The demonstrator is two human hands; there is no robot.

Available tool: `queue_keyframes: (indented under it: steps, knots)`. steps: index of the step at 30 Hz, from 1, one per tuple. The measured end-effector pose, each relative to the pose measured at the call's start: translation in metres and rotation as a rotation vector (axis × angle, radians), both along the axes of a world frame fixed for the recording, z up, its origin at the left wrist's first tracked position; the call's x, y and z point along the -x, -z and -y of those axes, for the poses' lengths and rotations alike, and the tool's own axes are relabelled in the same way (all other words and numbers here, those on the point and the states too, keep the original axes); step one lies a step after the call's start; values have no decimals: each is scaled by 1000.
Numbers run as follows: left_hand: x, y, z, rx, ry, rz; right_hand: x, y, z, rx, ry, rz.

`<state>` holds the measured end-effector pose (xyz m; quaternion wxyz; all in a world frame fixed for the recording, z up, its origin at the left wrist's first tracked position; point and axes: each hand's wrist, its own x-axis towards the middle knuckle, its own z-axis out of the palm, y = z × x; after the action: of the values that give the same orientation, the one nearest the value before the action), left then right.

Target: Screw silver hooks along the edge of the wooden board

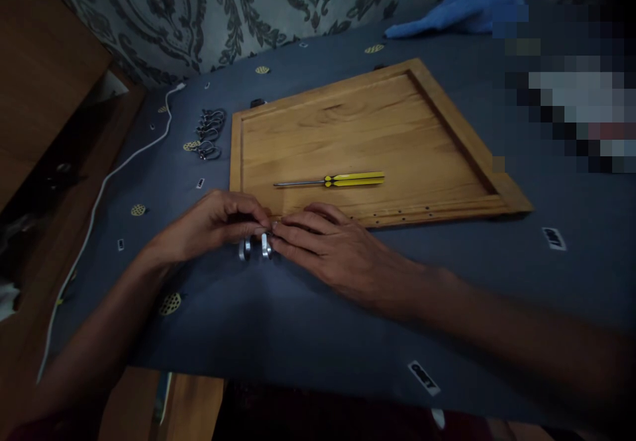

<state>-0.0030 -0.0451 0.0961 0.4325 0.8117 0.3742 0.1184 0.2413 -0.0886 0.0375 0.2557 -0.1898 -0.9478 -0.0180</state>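
Where the fingertips meet: a bright metal piece [265, 245], at the near edge of the wooden panel [348, 136].
Left hand [218, 226]: thumb and forefinger in a narrow pinch on its upper end.
Right hand [332, 249]: fingers close together, tips against it; whether they grip, I cannot tell.
Screwdriver [354, 179]: lying on the panel.
Wire loops [211, 126]: bunched left of the panel.

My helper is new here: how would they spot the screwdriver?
Find the framed wooden panel on the dark cloth. The screwdriver lies on it, tip pointing left. Its yellow-and-black grip sets it apart from the silvery metal pieces at the panel's near edge.
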Motion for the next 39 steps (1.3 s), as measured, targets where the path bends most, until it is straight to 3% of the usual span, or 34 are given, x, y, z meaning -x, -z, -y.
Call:
queue_keyframes:
  steps: [8, 39]
  knots:
    - [-3, -1, 4, -68, -2, -46, 1, -1, 1, 9, 22, 37]
    - [-1, 3, 3, 52, -52, -5, 1, 0, 0, -9, 16, 5]
